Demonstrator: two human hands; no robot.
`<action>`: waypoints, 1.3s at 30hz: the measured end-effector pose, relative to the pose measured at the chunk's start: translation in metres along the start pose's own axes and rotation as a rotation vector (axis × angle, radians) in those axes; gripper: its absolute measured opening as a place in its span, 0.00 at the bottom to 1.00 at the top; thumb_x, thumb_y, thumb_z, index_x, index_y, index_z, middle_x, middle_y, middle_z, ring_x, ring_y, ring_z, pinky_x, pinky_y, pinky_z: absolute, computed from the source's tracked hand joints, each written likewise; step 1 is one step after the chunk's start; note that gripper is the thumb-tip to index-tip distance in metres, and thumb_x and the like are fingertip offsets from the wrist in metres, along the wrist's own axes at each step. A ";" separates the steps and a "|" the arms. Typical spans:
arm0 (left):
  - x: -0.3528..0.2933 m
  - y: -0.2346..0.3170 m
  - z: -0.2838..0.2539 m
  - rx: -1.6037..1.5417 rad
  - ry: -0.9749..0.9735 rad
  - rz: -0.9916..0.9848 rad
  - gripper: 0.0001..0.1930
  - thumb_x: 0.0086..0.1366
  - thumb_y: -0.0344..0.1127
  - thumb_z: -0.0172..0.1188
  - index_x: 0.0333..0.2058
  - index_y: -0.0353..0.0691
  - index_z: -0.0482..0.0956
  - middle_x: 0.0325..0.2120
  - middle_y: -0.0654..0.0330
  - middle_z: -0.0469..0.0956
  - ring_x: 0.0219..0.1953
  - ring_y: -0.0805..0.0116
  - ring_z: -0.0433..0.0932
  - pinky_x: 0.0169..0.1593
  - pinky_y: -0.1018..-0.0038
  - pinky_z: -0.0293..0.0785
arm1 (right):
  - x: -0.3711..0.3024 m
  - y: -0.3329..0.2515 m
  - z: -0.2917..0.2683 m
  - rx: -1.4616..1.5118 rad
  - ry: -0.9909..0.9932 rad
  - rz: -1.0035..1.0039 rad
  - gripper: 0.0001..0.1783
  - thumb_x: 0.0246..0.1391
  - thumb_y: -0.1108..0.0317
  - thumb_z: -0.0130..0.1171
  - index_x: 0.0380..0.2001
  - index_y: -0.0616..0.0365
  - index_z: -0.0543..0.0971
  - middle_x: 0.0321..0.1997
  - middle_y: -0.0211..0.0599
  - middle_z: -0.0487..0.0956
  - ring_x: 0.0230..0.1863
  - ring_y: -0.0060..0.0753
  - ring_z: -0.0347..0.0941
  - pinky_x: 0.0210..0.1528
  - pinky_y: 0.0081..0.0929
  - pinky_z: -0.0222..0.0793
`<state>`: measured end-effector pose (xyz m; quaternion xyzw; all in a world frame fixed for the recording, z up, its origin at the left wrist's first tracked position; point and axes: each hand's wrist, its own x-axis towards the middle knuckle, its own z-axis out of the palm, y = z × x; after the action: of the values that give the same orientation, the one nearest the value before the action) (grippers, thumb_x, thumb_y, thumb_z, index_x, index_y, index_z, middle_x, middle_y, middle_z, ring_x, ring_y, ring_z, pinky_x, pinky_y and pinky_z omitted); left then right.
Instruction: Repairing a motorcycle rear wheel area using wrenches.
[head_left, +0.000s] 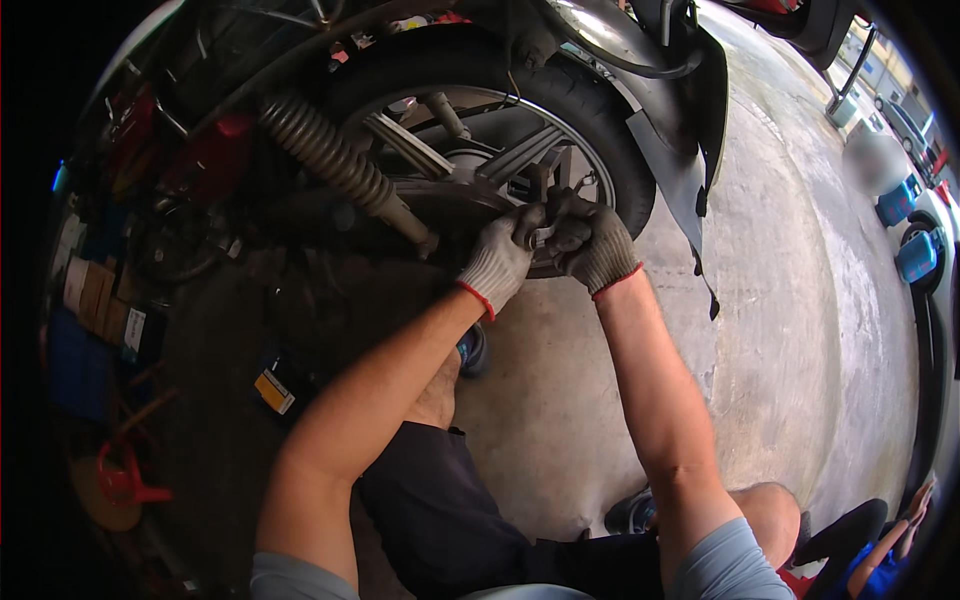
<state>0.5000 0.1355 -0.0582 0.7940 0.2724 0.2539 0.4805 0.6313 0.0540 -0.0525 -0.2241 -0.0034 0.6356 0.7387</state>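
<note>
My left hand (pixel 500 252) and my right hand (pixel 598 246), both in pale knitted gloves with red cuffs and darkened fingers, meet beside a motorcycle's spoked wheel (pixel 603 128). The fingers of both are curled and closed. Between them a small shiny metal part (pixel 543 236) shows; most of it is hidden by the fingers, and I cannot tell its kind. Just left of my hands runs a dark cover along the wheel's side (pixel 440 200). A coil-spring shock absorber (pixel 335 160) slants down toward it.
A dark mudguard (pixel 714 110) with a hanging flap (pixel 668 175) juts out over the wheel's right. On the floor at left lies a black box with a yellow label (pixel 275 392). A red stool (pixel 125 478) stands farther left. Another person's arm (pixel 888 553) shows at lower right.
</note>
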 end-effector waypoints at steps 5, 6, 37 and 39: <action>-0.004 0.004 -0.006 0.069 -0.001 0.051 0.26 0.74 0.52 0.44 0.48 0.31 0.77 0.37 0.50 0.81 0.41 0.64 0.77 0.49 0.69 0.71 | -0.002 0.008 -0.027 -0.546 0.235 -0.056 0.08 0.59 0.63 0.52 0.30 0.53 0.76 0.16 0.21 0.66 0.10 0.16 0.53 0.12 0.19 0.51; -0.004 0.005 -0.006 0.088 0.009 0.072 0.27 0.73 0.53 0.44 0.48 0.32 0.77 0.38 0.50 0.81 0.41 0.63 0.78 0.49 0.69 0.71 | 0.001 0.011 -0.037 -0.702 0.257 -0.103 0.09 0.59 0.61 0.53 0.29 0.53 0.77 0.16 0.21 0.66 0.10 0.17 0.53 0.12 0.19 0.51; -0.007 0.007 0.001 0.314 -0.016 0.098 0.25 0.71 0.52 0.48 0.50 0.34 0.76 0.45 0.42 0.78 0.50 0.47 0.76 0.53 0.65 0.71 | 0.037 0.002 -0.093 -1.429 0.463 -0.573 0.27 0.60 0.49 0.50 0.33 0.69 0.78 0.25 0.42 0.77 0.30 0.34 0.72 0.37 0.33 0.67; -0.008 0.008 0.001 0.352 -0.042 0.084 0.25 0.71 0.51 0.48 0.50 0.34 0.76 0.45 0.42 0.78 0.51 0.47 0.76 0.53 0.65 0.71 | 0.030 0.002 -0.085 -1.400 0.451 -0.572 0.26 0.60 0.50 0.50 0.29 0.67 0.77 0.23 0.39 0.76 0.29 0.33 0.71 0.34 0.32 0.66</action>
<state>0.4963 0.1264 -0.0522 0.8817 0.2693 0.2055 0.3285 0.6598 0.0546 -0.1383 -0.7511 -0.3104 0.2103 0.5434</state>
